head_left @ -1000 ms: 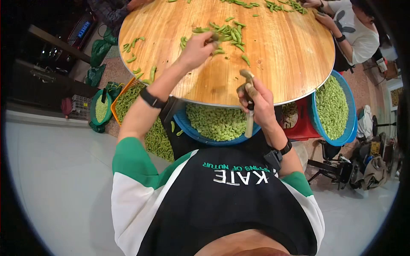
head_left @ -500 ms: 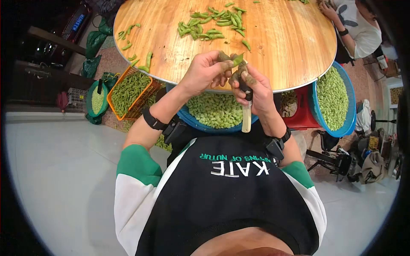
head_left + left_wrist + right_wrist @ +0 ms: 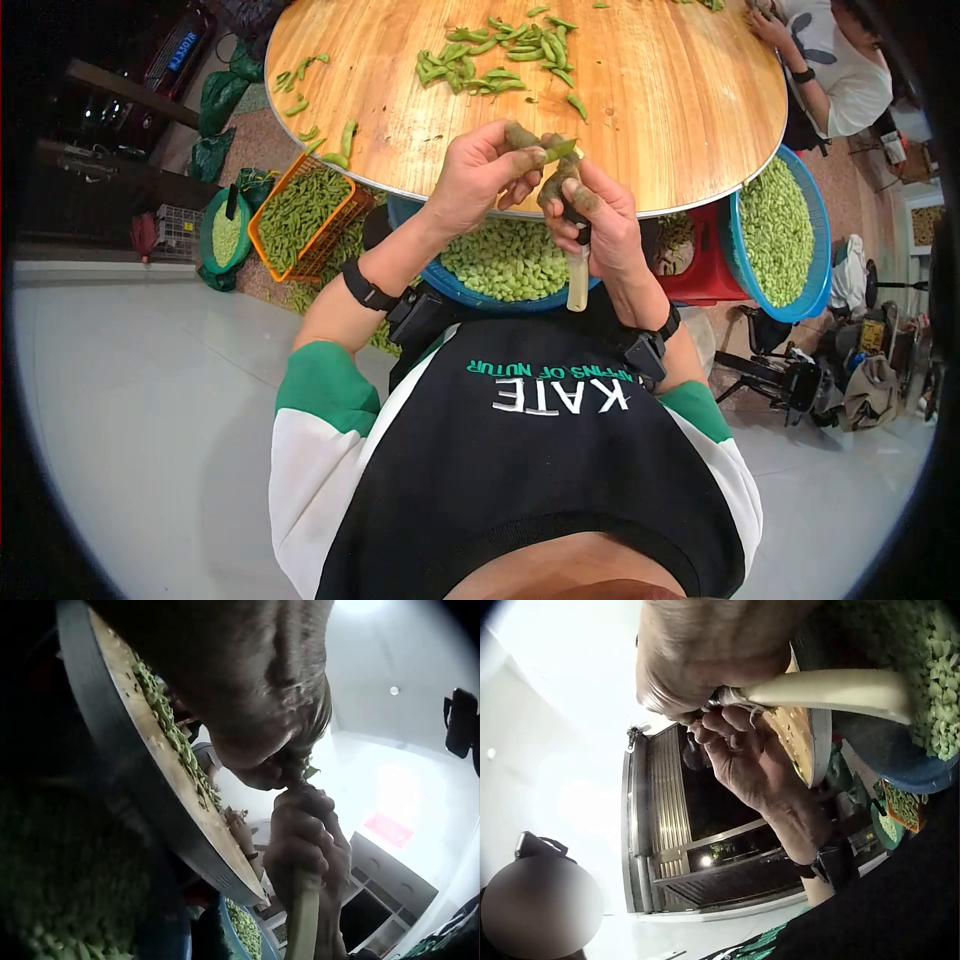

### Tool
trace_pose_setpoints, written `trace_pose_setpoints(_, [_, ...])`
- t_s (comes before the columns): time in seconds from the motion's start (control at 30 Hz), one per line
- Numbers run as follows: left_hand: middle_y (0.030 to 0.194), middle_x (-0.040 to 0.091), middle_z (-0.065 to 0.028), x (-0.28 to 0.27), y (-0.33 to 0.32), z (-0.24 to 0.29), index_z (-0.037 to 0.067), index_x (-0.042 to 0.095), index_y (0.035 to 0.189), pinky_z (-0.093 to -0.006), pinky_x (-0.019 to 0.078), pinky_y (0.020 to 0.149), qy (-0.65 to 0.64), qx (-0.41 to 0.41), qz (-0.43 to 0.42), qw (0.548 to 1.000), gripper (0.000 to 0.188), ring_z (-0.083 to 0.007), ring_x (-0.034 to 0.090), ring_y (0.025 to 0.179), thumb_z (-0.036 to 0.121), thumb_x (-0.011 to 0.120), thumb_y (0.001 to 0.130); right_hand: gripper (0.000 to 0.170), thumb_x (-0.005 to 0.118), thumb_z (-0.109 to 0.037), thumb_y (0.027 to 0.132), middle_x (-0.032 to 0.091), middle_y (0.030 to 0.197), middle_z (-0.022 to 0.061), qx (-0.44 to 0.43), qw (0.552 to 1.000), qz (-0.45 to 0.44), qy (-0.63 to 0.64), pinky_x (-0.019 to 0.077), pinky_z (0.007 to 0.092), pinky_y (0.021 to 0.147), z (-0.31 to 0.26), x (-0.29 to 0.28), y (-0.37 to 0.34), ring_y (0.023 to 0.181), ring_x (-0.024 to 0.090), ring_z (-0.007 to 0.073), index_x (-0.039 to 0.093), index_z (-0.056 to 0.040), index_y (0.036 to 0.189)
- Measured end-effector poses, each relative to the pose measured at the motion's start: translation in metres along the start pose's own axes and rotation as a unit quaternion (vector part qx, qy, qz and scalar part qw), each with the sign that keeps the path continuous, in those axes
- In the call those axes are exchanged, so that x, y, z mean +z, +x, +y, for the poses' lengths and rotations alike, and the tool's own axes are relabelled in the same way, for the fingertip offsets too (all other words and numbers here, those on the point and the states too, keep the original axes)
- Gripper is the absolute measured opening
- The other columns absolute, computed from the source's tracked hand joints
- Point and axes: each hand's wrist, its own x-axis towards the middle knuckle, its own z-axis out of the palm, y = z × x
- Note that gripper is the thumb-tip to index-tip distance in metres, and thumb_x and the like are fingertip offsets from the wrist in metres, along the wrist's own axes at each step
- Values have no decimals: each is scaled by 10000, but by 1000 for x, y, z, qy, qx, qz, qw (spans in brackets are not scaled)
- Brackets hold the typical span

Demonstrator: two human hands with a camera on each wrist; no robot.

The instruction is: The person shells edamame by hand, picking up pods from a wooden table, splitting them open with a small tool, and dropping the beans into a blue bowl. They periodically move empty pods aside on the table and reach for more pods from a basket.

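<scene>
In the head view the left hand (image 3: 482, 178) pinches a green pod (image 3: 560, 150) between thumb and fingers. Touching or nearly touching it, the right hand (image 3: 608, 225) curls round a tool with a pale handle (image 3: 577, 280); the tool's working end is hidden by the fingers. Both hands are over the table's near edge, above a blue basket of shelled beans (image 3: 505, 262). The right wrist view shows the pale handle (image 3: 832, 694) sticking out of the right fist. Loose pods (image 3: 540, 45) lie on the wooden table (image 3: 660, 120) beyond the hands.
An orange basket (image 3: 330, 235) of pods and a green basin (image 3: 225, 230) stand at the left. At the right are a red stool (image 3: 712, 265) and another blue basket (image 3: 822, 225) of beans. Another person (image 3: 845, 80) sits at the table's far right.
Since a second ago the left hand has come back from the pods on the table to the right hand, holding a pod. Over the last half second the hands have barely moved.
</scene>
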Motion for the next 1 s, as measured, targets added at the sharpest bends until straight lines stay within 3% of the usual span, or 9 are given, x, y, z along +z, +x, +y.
trace_pose_setpoints(0.17, [684, 594, -21, 5, 1, 4, 36, 566, 873, -174, 357, 400, -119, -51, 18, 991, 111, -55, 515, 507, 131, 593, 924, 248, 474, -146, 973, 522, 827, 62, 17, 998, -16, 56, 339, 173, 419, -4, 1, 0, 542, 404, 64, 492, -21, 1186])
trace_pose_setpoints(0.27, [683, 596, -18, 2, 3, 3, 37, 578, 891, -178, 375, 409, -186, -110, -38, 976, 98, -58, 518, 511, 128, 608, 913, 205, 487, -151, 968, 525, 805, 58, 44, 992, -18, 118, 342, 177, 410, -7, 1, 0, 536, 407, 70, 526, -15, 1116])
trace_pose_setpoints(0.37, [684, 599, -14, 2, 2, 1, 31, 596, 895, -179, 371, 413, -121, -97, 1, 988, 96, -57, 520, 513, 122, 627, 896, 196, 498, -158, 964, 531, 785, 58, 73, 983, 6, 170, 350, 182, 407, -2, -7, -1, 534, 415, 74, 549, -17, 1090])
trace_pose_setpoints(0.43, [694, 604, -11, 2, 2, 1, 19, 614, 907, -175, 360, 415, 62, -17, -40, 997, 105, -54, 526, 522, 114, 648, 878, 196, 503, -160, 963, 534, 790, 64, 86, 976, 7, 202, 354, 182, 408, -2, -12, 0, 538, 420, 75, 546, -24, 1097])
trace_pose_setpoints(0.5, [697, 607, -9, -1, -2, 2, 7, 629, 923, -178, 354, 416, 70, -38, -31, 996, 123, -52, 533, 533, 106, 667, 860, 238, 496, -163, 967, 516, 817, 79, 94, 980, 4, 174, 330, 158, 399, 0, -11, -4, 533, 396, 62, 502, -22, 1159])
trace_pose_setpoints(0.7, [772, 630, -44, -5, -5, 2, 8, 621, 992, -180, 366, 408, -110, -117, -54, 986, 150, -61, 540, 540, 86, 645, 867, 239, 520, -182, 955, 507, 770, 73, 87, 986, -40, 134, 305, 158, 369, -4, -3, -8, 497, 376, 52, 516, -18, 1129])
trace_pose_setpoints(0.77, [806, 634, -61, -9, -8, -6, 7, 602, 1039, -181, 371, 403, -208, -166, -84, 960, 180, -74, 547, 538, 99, 616, 885, 230, 523, -167, 951, 516, 769, 70, 99, 982, -64, 146, 312, 161, 375, -2, -9, -8, 501, 392, 57, 523, -20, 1127])
trace_pose_setpoints(0.9, [804, 631, -52, -11, -12, -15, 7, 588, 1076, -181, 373, 401, -254, -190, -121, 941, 207, -79, 538, 523, 113, 598, 897, 189, 528, -151, 944, 518, 775, 71, 141, 969, -75, 189, 313, 167, 375, -2, -13, -13, 509, 409, 63, 529, -27, 1087])
trace_pose_setpoints(1.0, [783, 624, -77, -6, -10, -9, 4, 590, 1061, -225, 399, 428, -169, -175, -95, 965, 208, -125, 534, 518, 102, 607, 878, 129, 530, -152, 942, 510, 806, 79, 148, 960, -19, 236, 314, 167, 378, 3, -21, -7, 525, 414, 68, 526, -46, 1016])
